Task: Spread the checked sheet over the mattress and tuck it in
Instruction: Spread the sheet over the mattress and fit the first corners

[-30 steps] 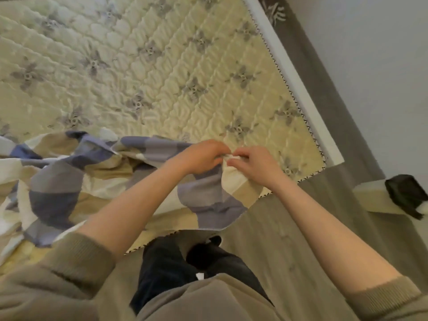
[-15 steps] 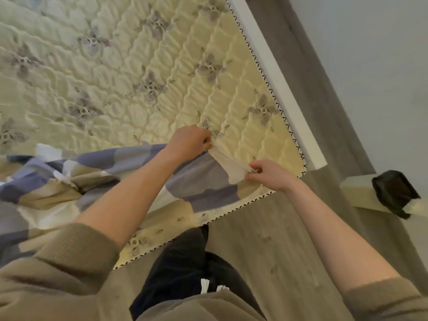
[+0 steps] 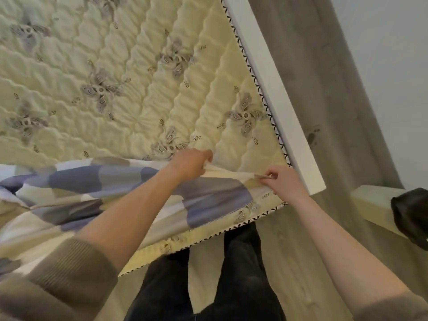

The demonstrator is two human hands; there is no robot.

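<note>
Pinching a pale edge of the sheet (image 3: pixel 97 181), both hands hold a short stretch of it taut between them. The left hand (image 3: pixel 190 164) has its fingers curled round a gathered fold. The right hand (image 3: pixel 283 181) grasps the edge between thumb and fingertips, just beside the mattress's near right corner.

The sheet, checked in blue, grey, beige and white, lies rumpled over the near left part of the mattress (image 3: pixel 115 77), with one part drooping over the near edge. The rest of the quilted cream top, printed with grey flower shapes, is uncovered. A white frame (image 3: pixel 273 89) runs along the mattress's right side, touching its braided trim.

Both forearms are bare, with olive sleeves pushed up. Dark trouser legs (image 3: pixel 240 262) stand on the grey wood floor (image 3: pixel 301 251) against the near edge. At far right, a dark object (image 3: pixel 412 214), too unclear to name, rests on a pale ledge (image 3: pixel 370 198).
</note>
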